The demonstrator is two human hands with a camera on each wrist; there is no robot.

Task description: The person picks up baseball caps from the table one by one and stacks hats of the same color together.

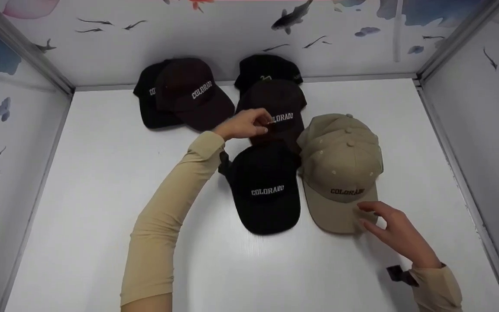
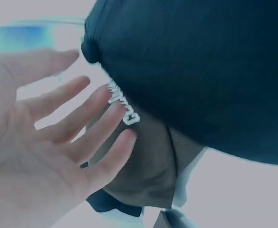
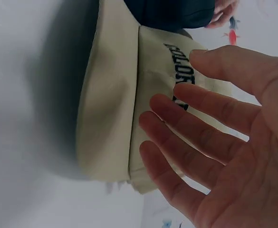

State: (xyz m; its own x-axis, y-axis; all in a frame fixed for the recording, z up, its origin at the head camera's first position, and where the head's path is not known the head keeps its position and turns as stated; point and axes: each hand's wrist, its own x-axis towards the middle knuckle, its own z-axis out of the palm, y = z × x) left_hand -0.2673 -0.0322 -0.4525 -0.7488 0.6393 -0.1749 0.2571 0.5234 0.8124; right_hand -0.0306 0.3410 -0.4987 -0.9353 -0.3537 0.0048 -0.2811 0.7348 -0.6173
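Note:
In the head view the left hand (image 1: 245, 124) hovers by a dark brown COLORADO cap (image 1: 275, 97), just behind a black COLORADO cap (image 1: 267, 186). The left wrist view shows that hand's fingers (image 2: 100, 152) spread loosely, with the black cap's crown (image 2: 191, 71) beside them and nothing gripped. Over the brim of a stack of beige COLORADO caps (image 1: 345, 164) is the right hand (image 1: 399, 229). Its fingers (image 3: 196, 128) are relaxed and apart in the right wrist view, holding nothing, in front of the beige brim (image 3: 110, 104).
At the back left, a dark maroon COLORADO cap (image 1: 189, 82) overlaps a black cap (image 1: 150, 106). Another black cap (image 1: 269, 67) leans near the back wall, behind the brown one. White panels (image 1: 115, 47) printed with fish enclose the white table (image 1: 102, 195).

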